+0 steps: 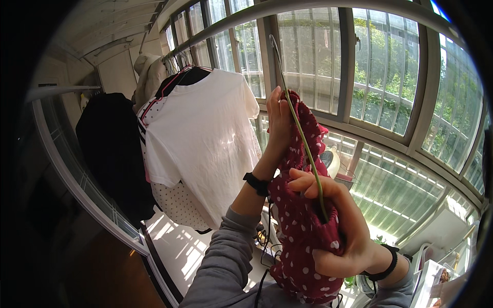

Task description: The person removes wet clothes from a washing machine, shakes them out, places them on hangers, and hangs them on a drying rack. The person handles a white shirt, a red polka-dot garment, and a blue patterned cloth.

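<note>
A dark red garment with white polka dots [304, 258] hangs in front of me, its gathered edges bunched near the top. Through it runs a green wire clothes hanger [307, 144], tilted with its hook at the upper left; the lower end disappears into the cloth. My left hand [280, 125] grips the upper part of the garment beside the hanger, its fingers partly hidden. Lower down, my right hand [346, 227] holds the cloth around an opening between thumb and fingers, and the wire passes by its fingertips.
A white T-shirt [208, 134] and a black garment [111, 154] hang at the left. Overhead curves a metal clothes rail [238, 21]. Barred windows [381, 73] line the right side. A white shelf with small items [429, 277] stands at the lower right.
</note>
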